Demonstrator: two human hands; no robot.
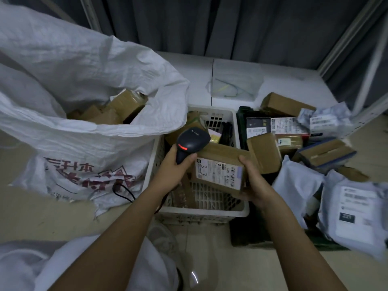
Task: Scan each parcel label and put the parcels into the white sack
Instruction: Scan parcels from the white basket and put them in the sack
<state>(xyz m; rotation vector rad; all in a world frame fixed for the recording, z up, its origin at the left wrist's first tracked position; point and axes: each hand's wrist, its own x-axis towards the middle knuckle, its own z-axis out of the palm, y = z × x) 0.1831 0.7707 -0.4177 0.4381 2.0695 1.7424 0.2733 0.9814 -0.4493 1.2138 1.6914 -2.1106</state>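
Standing on pale floor (212, 248) before grey curtains (210, 22), a white basket (201, 213) is observed; scanner (192, 141) gripped by left hand (174, 166), labelled parcel (220, 166) by right hand (254, 181).

We note grey curtain (231, 24) across back, hanging in folds. White metal frame post (344, 34) slants at right edge of it. Below curtain we see white platform (294, 85), seam running down its top; clear plastic bag (235, 85) with thin wires inside lies on it. Pale tiled floor (231, 265) at bottom centre. White cloth (25, 267) bunched in lower left corner; we can't tell what it is.
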